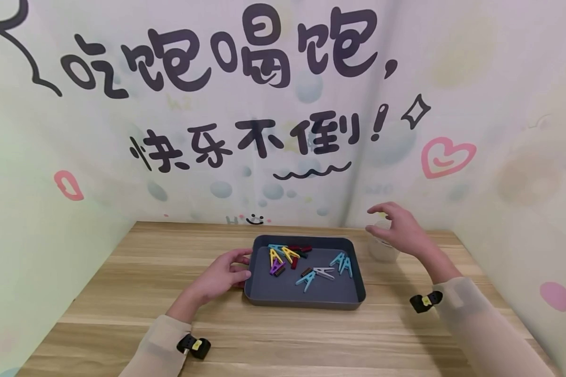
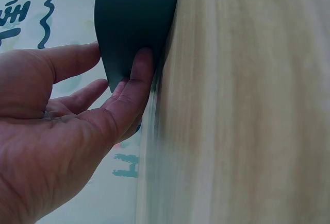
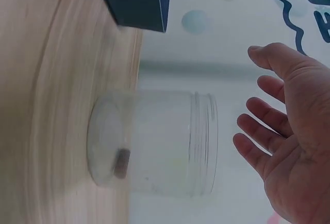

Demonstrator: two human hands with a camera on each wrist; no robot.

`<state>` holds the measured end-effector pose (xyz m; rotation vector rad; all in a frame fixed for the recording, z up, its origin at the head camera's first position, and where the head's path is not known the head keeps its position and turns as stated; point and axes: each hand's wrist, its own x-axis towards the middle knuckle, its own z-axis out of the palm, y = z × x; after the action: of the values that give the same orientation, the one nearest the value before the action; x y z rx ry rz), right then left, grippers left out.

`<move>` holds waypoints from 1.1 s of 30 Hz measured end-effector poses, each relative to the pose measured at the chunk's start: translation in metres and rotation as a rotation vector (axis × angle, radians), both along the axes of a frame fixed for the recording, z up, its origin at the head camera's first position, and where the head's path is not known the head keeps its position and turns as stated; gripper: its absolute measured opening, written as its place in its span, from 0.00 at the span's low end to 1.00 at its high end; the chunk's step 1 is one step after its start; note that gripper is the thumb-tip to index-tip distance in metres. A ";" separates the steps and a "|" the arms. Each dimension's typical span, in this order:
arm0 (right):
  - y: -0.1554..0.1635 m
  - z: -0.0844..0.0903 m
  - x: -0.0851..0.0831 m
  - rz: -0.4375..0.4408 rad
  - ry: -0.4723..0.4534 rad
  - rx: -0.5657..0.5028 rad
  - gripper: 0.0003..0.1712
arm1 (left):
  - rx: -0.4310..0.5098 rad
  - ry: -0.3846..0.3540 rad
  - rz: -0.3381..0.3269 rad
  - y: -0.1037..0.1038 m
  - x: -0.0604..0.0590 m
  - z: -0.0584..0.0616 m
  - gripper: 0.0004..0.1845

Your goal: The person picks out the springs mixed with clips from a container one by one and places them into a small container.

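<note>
My left hand (image 1: pixel 224 273) holds the left end of a dark grey rectangular tray (image 1: pixel 273 293); in the left wrist view its fingers and thumb lie against the tray's wall (image 2: pixel 135 13). Inside lie blue clothespins (image 1: pixel 306 281), yellow clothespins (image 1: pixel 290 255), a purple clothespin (image 1: pixel 276 267) and a grey one (image 1: pixel 324 272). Dark red, dark green and striped brown small pieces lie among them. My right hand (image 1: pixel 401 228) hovers over a clear jar (image 1: pixel 383 252), thumb and fingers apart, nothing between them. A small dark brown piece (image 3: pixel 121 163) lies in the jar.
The wooden table (image 1: pixel 311 340) runs back to a printed wall cloth (image 1: pixel 283 199), with more cloth at both sides. The jar stands just right of the tray, near the table's back edge. Each wrist wears a black strap-mounted device (image 1: pixel 425 302).
</note>
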<state>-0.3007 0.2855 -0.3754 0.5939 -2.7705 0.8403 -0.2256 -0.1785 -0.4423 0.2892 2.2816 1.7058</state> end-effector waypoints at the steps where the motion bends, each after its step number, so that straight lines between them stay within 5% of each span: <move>1: -0.003 0.000 -0.001 0.009 0.005 -0.001 0.26 | -0.002 -0.002 0.002 0.000 0.000 0.000 0.32; 23: -0.066 -0.009 -0.011 0.139 -0.059 0.027 0.18 | -0.005 0.007 -0.006 -0.001 -0.001 -0.003 0.32; 33: -0.083 -0.018 -0.022 0.202 -0.075 0.125 0.17 | -0.009 0.005 -0.007 0.000 -0.001 -0.001 0.31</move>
<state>-0.3228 0.2027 -0.3935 0.8945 -2.8821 0.7450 -0.2266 -0.1788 -0.4436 0.2995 2.2886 1.6924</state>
